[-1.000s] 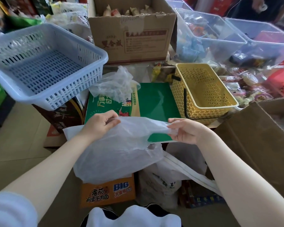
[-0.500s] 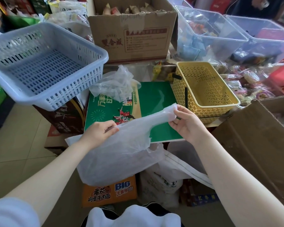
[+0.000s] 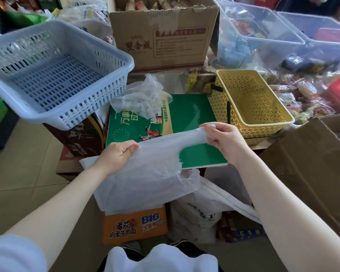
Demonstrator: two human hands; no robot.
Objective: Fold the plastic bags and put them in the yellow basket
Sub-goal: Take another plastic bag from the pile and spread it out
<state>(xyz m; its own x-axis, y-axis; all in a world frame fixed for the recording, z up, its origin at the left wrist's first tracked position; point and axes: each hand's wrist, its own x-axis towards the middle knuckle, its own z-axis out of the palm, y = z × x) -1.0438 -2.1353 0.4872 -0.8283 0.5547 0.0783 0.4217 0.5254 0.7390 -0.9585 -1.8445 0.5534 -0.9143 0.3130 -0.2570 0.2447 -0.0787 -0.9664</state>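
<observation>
A translucent white plastic bag (image 3: pixel 145 179) hangs over the front edge of a green box (image 3: pixel 186 122). My left hand (image 3: pixel 118 154) grips the bag's upper left part. My right hand (image 3: pixel 224 138) pinches one stretched handle of the bag, above the green box. A second, crumpled clear plastic bag (image 3: pixel 141 97) lies at the back left of the green box. The yellow basket (image 3: pixel 273 122) stands just right of the box, beside my right hand, with nothing visible inside it.
A tilted blue-grey slotted basket (image 3: pixel 110 89) sits at the left. Behind stand a brown cardboard box (image 3: pixel 161 40) and clear bins (image 3: pixel 263 42) of packaged goods. A large cardboard box (image 3: pixel 310 165) is at the right, an orange carton (image 3: pixel 135 226) below the bag.
My right hand has lifted the bag's handle up and away from the left hand, drawing it taut. The left hand has closed tighter on the bag.
</observation>
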